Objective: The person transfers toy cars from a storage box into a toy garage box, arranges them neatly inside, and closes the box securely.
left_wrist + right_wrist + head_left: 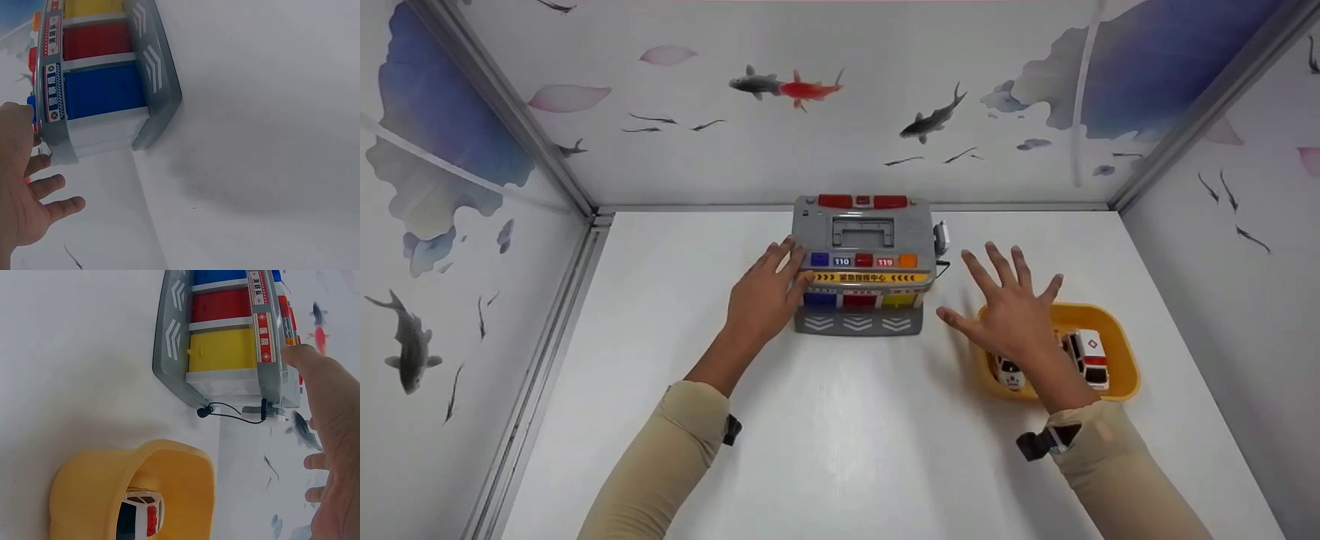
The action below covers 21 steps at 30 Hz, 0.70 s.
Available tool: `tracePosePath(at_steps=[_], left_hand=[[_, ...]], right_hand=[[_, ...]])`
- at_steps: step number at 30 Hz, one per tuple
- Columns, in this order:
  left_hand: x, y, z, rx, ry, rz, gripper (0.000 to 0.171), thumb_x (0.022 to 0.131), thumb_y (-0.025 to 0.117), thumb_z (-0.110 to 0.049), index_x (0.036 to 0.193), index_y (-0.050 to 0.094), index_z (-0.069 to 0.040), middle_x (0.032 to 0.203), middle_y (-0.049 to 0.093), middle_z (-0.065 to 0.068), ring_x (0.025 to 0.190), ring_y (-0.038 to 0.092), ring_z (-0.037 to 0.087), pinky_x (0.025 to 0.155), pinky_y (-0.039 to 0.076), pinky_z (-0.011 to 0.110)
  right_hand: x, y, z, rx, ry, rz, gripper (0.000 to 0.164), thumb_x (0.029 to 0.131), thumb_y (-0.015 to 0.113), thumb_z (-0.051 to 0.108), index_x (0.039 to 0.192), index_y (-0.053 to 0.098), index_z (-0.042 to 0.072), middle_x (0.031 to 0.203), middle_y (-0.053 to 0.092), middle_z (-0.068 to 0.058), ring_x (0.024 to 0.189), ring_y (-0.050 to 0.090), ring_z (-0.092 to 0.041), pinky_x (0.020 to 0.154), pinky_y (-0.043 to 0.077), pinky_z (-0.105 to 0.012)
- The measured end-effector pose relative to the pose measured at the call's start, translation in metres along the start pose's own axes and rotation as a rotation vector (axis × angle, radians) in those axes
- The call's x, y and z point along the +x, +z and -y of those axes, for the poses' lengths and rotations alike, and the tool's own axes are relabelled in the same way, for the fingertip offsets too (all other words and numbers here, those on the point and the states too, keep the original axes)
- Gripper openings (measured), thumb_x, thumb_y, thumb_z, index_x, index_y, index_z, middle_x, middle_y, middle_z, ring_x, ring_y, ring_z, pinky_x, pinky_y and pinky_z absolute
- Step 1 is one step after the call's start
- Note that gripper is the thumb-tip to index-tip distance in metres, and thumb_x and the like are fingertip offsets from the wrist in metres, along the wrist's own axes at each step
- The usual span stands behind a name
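Observation:
A grey toy garage (pixel 859 300) with blue, red and yellow doors stands at the back middle of the white table. Along its top edge are a blue, a red and an orange button, and a folded handle (pixel 862 234) lies in its roof. My left hand (pixel 765 296) is at the garage's left side, its fingers extended along the upper corner. In the left wrist view the thumb lies close to the blue button (pixel 31 108). My right hand (pixel 1012 311), fingers spread and holding nothing, hovers between the garage and a yellow tub, partly covering the tub in the head view.
The yellow tub (pixel 1126 367) stands on the right of the table, holding a white toy ambulance (pixel 1089 352) and a white toy car (pixel 1009 373). A black cord (pixel 233 417) hangs at the garage's right side. Printed panels (pixel 660 165) wall in the table's back and sides.

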<state>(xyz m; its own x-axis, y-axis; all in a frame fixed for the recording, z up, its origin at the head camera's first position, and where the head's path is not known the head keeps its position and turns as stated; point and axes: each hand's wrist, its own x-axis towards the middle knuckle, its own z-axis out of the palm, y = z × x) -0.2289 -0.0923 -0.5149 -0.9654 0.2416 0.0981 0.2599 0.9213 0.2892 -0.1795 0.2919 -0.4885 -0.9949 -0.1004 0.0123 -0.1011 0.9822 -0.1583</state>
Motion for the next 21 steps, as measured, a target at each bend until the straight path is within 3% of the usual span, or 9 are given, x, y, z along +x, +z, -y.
tracePosePath(at_steps=[5, 10, 21], left_hand=[[0.002, 0.003, 0.001, -0.074, -0.025, -0.04, 0.064, 0.117, 0.042, -0.058, 0.169, 0.048, -0.02, 0.18, 0.04, 0.004, 0.161, 0.049, 0.031, 0.12, 0.056, 0.052], [0.004, 0.005, 0.001, -0.143, -0.046, -0.075, 0.057, 0.117, 0.05, -0.053, 0.164, 0.055, -0.021, 0.177, 0.045, 0.004, 0.147, 0.064, 0.033, 0.117, 0.059, 0.052], [0.007, 0.003, 0.002, -0.31, -0.061, -0.102, 0.053, 0.115, 0.059, -0.048, 0.158, 0.063, -0.018, 0.173, 0.051, 0.006, 0.157, 0.055, 0.031, 0.126, 0.051, 0.05]], right_hand=[[0.004, 0.002, 0.007, 0.038, -0.034, -0.027, 0.102, 0.096, 0.064, 0.081, 0.177, 0.026, 0.032, 0.187, 0.016, -0.012, 0.172, 0.01, -0.048, 0.122, -0.004, -0.096], [0.008, 0.004, 0.014, 0.071, -0.059, -0.04, 0.093, 0.1, 0.067, 0.071, 0.176, 0.032, 0.03, 0.185, 0.024, -0.014, 0.171, 0.02, -0.046, 0.125, -0.004, -0.092], [0.019, 0.005, 0.026, 0.12, -0.159, -0.06, 0.077, 0.104, 0.071, 0.055, 0.17, 0.045, 0.025, 0.177, 0.039, -0.015, 0.165, 0.036, -0.043, 0.127, -0.002, -0.091]])
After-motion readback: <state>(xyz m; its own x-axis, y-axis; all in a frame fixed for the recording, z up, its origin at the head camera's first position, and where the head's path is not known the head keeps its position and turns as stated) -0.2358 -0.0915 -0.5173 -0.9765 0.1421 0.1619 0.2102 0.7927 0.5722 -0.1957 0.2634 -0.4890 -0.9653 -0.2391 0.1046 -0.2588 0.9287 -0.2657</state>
